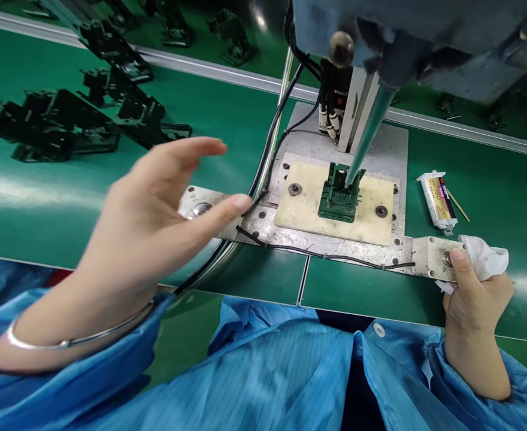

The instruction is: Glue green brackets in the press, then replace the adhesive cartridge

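My left hand [149, 209], fingers apart and holding nothing, hovers over the left button block [210, 202]. Its thumb reaches across that block without clear contact. At the right end of the metal base, my right hand [479, 299] is closed around a crumpled white cloth [488, 258]. My right thumb rests at the round button of the right block [438, 257]. Between the hands, a dark plastic part [339, 206] sits in a cream fixture plate [285, 209]. A slanted green rod [371, 129] from the machine comes down to the part; whether they touch is unclear.
Several black plastic assemblies [66, 120] stand on the green table at left. A two-barrel adhesive cartridge [437, 202] and a thin wooden stick [459, 205] lie at right. Black cables [270, 140] run left of the fixture, and the machine head [407, 42] overhangs it.
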`<state>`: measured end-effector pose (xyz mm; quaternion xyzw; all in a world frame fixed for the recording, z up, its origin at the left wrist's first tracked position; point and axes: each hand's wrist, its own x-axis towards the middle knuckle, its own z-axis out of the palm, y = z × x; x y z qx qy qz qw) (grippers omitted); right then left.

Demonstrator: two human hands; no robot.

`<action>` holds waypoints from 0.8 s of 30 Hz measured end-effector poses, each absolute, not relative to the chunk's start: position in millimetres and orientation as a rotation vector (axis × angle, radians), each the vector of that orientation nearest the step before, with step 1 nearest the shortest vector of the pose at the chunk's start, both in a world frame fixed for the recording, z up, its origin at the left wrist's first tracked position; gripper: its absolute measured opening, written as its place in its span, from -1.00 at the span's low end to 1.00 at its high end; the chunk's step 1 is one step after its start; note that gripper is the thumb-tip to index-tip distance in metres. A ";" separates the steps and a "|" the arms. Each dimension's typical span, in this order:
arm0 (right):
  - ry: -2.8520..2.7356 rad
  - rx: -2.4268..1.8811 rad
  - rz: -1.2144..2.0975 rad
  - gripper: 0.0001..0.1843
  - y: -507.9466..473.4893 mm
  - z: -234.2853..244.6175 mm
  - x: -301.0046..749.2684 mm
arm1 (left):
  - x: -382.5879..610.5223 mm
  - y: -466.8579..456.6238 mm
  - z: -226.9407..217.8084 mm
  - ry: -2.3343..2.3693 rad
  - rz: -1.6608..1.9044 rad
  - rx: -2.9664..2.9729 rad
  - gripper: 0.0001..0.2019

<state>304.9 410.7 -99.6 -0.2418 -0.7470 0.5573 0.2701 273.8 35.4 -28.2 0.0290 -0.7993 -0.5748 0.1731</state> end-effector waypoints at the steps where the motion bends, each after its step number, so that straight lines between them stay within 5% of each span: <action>1: -2.007 -0.653 1.510 -0.43 411.2 -100.1 304.7 | 267.1 42.5 -24.4 -2.387 -1.612 -0.038 -0.22; 6: -2.022 -0.692 1.503 -0.42 411.3 -102.0 303.8 | 226.3 79.7 -28.6 -2.737 -1.677 -0.395 -0.02; 11: -2.006 -0.675 1.542 -0.41 410.5 -103.9 304.6 | 209.9 101.3 -28.2 -2.660 -2.066 -0.551 -0.38; 19: -2.118 -0.649 1.488 -0.37 415.0 -109.5 300.2 | 233.2 96.3 -2.0 -2.932 -2.266 0.009 -0.51; 24: -2.030 -0.608 1.278 -0.51 413.9 -107.2 314.2 | 267.3 92.8 -4.8 -2.606 -3.100 0.271 -0.44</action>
